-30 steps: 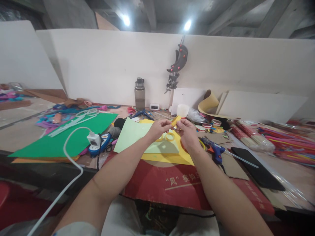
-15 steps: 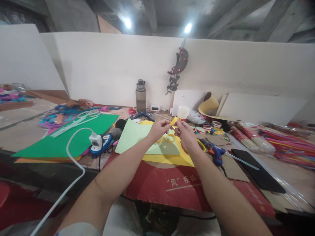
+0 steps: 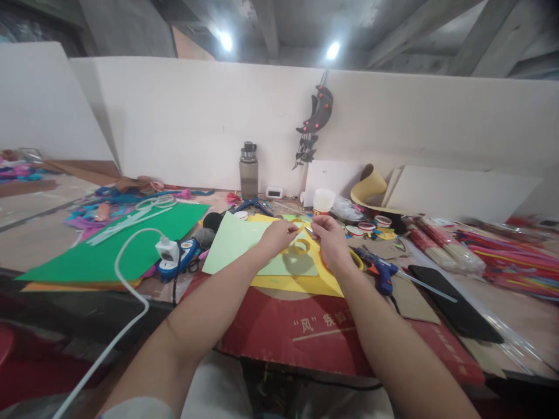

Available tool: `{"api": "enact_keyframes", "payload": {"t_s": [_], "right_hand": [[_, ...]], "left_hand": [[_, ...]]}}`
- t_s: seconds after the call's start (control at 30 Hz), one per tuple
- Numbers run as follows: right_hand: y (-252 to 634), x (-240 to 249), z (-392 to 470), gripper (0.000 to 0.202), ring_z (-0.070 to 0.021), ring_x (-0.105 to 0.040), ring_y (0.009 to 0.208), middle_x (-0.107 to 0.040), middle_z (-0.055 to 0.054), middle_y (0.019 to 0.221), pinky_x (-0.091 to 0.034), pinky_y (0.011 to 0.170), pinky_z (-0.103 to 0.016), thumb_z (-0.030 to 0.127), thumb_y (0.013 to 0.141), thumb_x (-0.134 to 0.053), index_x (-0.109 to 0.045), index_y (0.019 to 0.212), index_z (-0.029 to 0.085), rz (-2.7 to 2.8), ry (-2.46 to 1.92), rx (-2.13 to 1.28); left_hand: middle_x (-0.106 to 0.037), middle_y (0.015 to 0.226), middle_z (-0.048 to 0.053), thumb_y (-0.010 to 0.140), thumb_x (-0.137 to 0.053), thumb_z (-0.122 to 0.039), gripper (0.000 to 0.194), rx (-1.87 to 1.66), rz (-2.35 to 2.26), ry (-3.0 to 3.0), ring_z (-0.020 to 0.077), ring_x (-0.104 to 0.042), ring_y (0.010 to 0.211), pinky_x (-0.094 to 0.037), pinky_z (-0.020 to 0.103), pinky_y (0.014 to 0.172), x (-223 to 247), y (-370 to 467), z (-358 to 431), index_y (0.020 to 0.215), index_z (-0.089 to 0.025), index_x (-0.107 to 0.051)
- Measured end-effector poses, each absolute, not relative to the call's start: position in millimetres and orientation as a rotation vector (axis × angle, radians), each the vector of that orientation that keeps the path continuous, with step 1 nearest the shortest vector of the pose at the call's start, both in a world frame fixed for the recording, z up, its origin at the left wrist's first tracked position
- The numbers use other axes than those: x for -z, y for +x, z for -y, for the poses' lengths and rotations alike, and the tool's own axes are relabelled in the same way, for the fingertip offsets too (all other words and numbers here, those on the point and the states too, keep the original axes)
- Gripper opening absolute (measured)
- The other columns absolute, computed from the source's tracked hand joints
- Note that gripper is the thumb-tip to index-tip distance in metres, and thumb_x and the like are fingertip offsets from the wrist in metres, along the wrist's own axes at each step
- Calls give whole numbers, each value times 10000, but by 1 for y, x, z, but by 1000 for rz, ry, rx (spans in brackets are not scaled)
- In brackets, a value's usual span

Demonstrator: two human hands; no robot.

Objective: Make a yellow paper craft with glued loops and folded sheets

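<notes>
My left hand (image 3: 279, 237) pinches a small yellow paper strip (image 3: 297, 222) above the pale green sheet (image 3: 236, 247). Close beside it on the right, my right hand (image 3: 328, 237) is closed on a small tool with a metallic tip (image 3: 310, 231); its handle is hidden by the fingers. A yellow paper ring (image 3: 302, 245) lies on the green sheet just below the hands. Under that sheet is a larger yellow sheet (image 3: 288, 284), resting on a red board (image 3: 262, 331).
Left are a green sheet (image 3: 126, 241), a white plug (image 3: 168, 250) and its cable. A bottle (image 3: 249, 174) stands behind. To the right lie a blue glue gun (image 3: 384, 276), a black phone (image 3: 454, 302) and bundled sticks (image 3: 437, 244). A white cup (image 3: 324, 201) stands beyond the hands.
The yellow strip, earlier raised between both hands, is now lower and at my left fingertips. My hands have moved slightly apart, and the metallic tip shows more clearly.
</notes>
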State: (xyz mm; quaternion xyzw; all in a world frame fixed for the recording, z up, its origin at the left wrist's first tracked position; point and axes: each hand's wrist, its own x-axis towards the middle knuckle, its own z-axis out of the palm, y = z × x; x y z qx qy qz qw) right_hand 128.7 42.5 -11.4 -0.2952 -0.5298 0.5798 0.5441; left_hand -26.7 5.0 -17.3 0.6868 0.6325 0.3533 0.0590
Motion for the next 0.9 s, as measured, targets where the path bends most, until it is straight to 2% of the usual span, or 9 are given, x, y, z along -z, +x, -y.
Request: {"api": "enact_keyframes", "payload": {"t_s": [0.13, 0.2, 0.33, 0.47, 0.6, 0.77, 0.9], "right_hand": [[129, 9, -42, 232, -60, -420, 581, -512, 73, 709, -370, 517, -201, 237, 567, -701, -567, 754, 212, 1230, -671, -1392], [129, 9, -42, 222, -55, -394, 561, -491, 79, 688, -348, 501, -199, 222, 564, -689, -548, 736, 212, 1219, -661, -1388], [129, 11, -42, 269, -59, -390, 544, -485, 85, 659, -343, 496, -203, 282, 573, -736, -544, 749, 219, 1242, -642, -1402], [127, 12, -40, 347, -66, -427, 554, -524, 78, 653, -360, 516, -208, 359, 564, -794, -560, 778, 218, 1288, -636, -1424], [126, 14, -39, 385, -70, -449, 566, -550, 71, 682, -375, 537, -217, 393, 568, -813, -567, 808, 218, 1291, -642, -1421], [125, 16, -41, 383, -74, -442, 561, -547, 72, 694, -362, 530, -224, 392, 602, -802, -563, 848, 221, 1371, -637, -1348], [125, 19, -43, 344, -98, -480, 608, -554, 61, 707, -364, 550, -234, 384, 661, -766, -557, 884, 225, 1470, -620, -1241]], "left_hand": [[-719, 848, 61, 741, -635, -158, 195, -783, -1932, 2195, 197, -622, 782, -453, 270, 718, 22, -25, -5, 868, -225, -767], [-714, 883, 75, 711, -688, -173, 177, -774, -1909, 2205, 206, -622, 795, -456, 281, 724, 21, -24, -4, 863, -218, -767], [-701, 948, 80, 735, -720, -250, 140, -1147, -1770, 2132, 180, -607, 783, -463, 295, 777, 9, -21, 1, 856, -192, -757], [-708, 824, 45, 816, -646, -311, 191, -1485, -1516, 1789, 127, -577, 649, -465, 266, 673, -2, -15, 8, 901, -169, -741], [-691, 754, 26, 779, -676, -323, 228, -1538, -1277, 1576, 101, -581, 600, -450, 231, 588, -6, -10, 11, 903, -138, -724], [-668, 708, 23, 689, -771, -388, 303, -1559, -1262, 1536, 87, -567, 571, -446, 220, 563, -8, -9, 13, 791, -117, -683], [-640, 669, 15, 684, -769, -461, 368, -1552, -1303, 1550, 98, -578, 566, -437, 220, 548, -6, -10, 12, 764, -121, -652]]}}
